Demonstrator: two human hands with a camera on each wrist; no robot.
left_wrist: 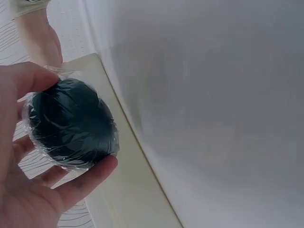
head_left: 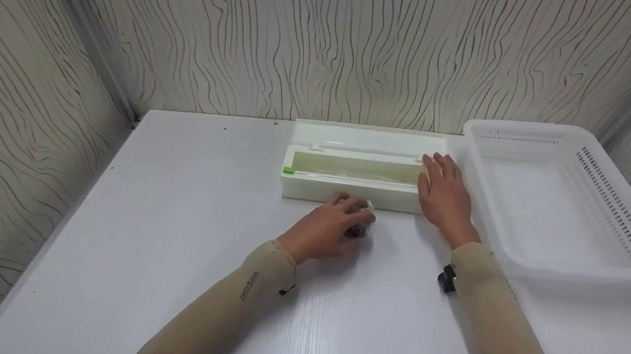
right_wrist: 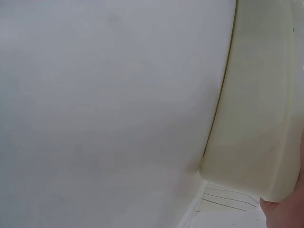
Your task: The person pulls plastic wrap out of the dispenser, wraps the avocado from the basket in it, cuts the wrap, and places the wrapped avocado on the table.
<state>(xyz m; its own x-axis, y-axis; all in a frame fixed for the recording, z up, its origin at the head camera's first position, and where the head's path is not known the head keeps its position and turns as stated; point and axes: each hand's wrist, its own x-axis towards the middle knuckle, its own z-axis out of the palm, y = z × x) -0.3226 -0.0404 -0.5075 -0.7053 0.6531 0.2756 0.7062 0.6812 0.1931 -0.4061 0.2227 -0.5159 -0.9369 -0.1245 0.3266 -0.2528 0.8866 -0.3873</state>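
My left hand [head_left: 321, 229] grips a dark round object [left_wrist: 71, 124] wrapped in clear plastic film, its thumb and fingers curled around the edge. What is inside the film cannot be told. Just behind that hand lies a long white cling film dispenser [head_left: 344, 196], its lid [head_left: 367, 138] tipped back toward the wall. A green slide cutter [head_left: 289, 171] sits at the left end of its front rim, and clear film shows inside. My right hand [head_left: 448, 194] rests over the dispenser's right end with fingers extended; in the right wrist view only part of it shows.
A white plastic basket [head_left: 588, 272] with slotted sides stands right of the dispenser, close to my right forearm. Wood-patterned panels [head_left: 339, 33] enclose the white table [head_left: 166, 229] at the back and both sides.
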